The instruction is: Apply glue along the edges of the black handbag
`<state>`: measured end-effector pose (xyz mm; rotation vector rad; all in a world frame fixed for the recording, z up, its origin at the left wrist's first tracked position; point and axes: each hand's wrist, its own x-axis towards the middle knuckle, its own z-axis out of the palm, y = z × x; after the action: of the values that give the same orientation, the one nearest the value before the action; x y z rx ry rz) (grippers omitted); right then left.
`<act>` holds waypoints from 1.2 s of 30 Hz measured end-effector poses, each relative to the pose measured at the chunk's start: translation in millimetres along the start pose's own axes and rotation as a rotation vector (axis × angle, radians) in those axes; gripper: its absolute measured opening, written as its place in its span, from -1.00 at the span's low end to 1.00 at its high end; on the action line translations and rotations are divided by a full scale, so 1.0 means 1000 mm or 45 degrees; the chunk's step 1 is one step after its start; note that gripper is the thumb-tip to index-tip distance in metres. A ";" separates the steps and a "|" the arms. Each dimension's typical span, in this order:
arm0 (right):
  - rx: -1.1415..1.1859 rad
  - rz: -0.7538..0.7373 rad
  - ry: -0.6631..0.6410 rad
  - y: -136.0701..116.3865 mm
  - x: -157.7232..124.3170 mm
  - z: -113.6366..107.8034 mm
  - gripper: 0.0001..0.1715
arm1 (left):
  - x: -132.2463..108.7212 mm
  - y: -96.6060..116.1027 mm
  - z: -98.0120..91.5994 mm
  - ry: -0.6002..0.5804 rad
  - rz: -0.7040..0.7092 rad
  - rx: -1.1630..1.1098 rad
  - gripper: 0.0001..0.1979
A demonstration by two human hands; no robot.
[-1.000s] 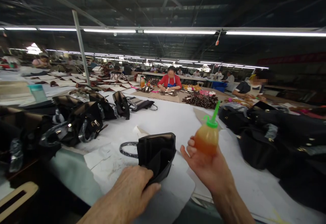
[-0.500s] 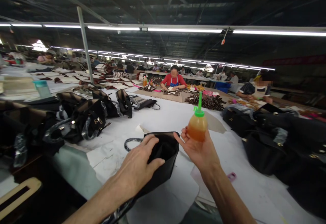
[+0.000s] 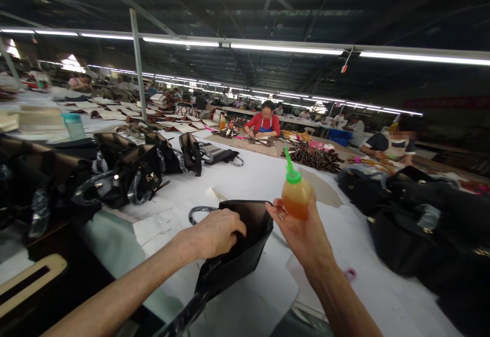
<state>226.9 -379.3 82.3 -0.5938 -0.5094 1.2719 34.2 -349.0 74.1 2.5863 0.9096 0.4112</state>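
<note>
A black handbag point(image 3: 237, 261) stands tilted before me with its mouth open, showing a brown lining. My left hand point(image 3: 221, 232) reaches over its left end, the fingers curled down into the opening; whatever they pinch there is hidden. In my right hand point(image 3: 302, 230) rests a round squeeze bottle point(image 3: 295, 200) of amber liquid with a green cap and leaning spout. The outstretched fingertips of that hand touch the bag's right upper corner. One plastic-wrapped handle point(image 3: 197, 213) lies behind the bag, another point(image 3: 186, 316) in front.
Black handbags with wrapped handles crowd the left point(image 3: 130, 178) and the right point(image 3: 406, 224). White sheets point(image 3: 161, 230) cover the table, where a small pink ring-shaped object point(image 3: 349, 274) lies. A cream slotted piece point(image 3: 36, 281) is at lower left. Co-workers sit across beside strip piles point(image 3: 312, 159).
My left hand has gone from spread fingers over the bag's opening to curled fingers inside it. The bottle in my right hand now leans left. The bag's mouth shows more lining.
</note>
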 end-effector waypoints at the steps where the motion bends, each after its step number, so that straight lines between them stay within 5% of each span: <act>1: -0.020 -0.020 0.001 0.000 0.001 -0.001 -0.55 | -0.012 -0.003 -0.006 0.005 -0.008 0.004 -0.66; 6: -0.064 -0.005 0.029 0.000 0.003 -0.004 -0.51 | -0.082 -0.018 -0.025 0.120 -0.379 0.023 -0.69; 11: -0.049 0.022 0.079 0.003 0.002 0.000 -0.56 | -0.111 -0.027 -0.003 0.175 -0.668 0.136 -0.69; 15: -0.058 0.027 0.073 0.005 0.002 0.005 -0.58 | -0.097 -0.022 -0.002 0.123 -0.835 0.326 -0.69; 18: -0.068 0.033 0.086 0.006 0.002 0.003 -0.57 | -0.081 -0.004 -0.018 0.380 -0.873 0.607 -0.68; 21: -0.052 0.050 0.058 0.006 0.002 -0.001 -0.56 | -0.062 0.017 -0.026 0.582 -0.689 0.606 -0.78; 26: -0.058 0.041 -0.023 0.007 0.004 -0.005 -0.53 | -0.030 0.025 -0.006 0.358 -0.741 0.156 -0.71; 31: -0.156 0.034 -0.056 0.008 0.004 -0.003 -0.51 | -0.022 0.004 0.007 0.261 -0.912 -0.068 -0.56; 36: -0.186 0.033 -0.059 0.009 0.004 -0.005 -0.52 | -0.027 -0.023 0.010 0.173 -0.803 -0.356 -0.55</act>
<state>224.4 -374.7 73.0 -0.6964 -0.6386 1.2825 5.7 -352.1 51.2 1.9078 1.5186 0.4867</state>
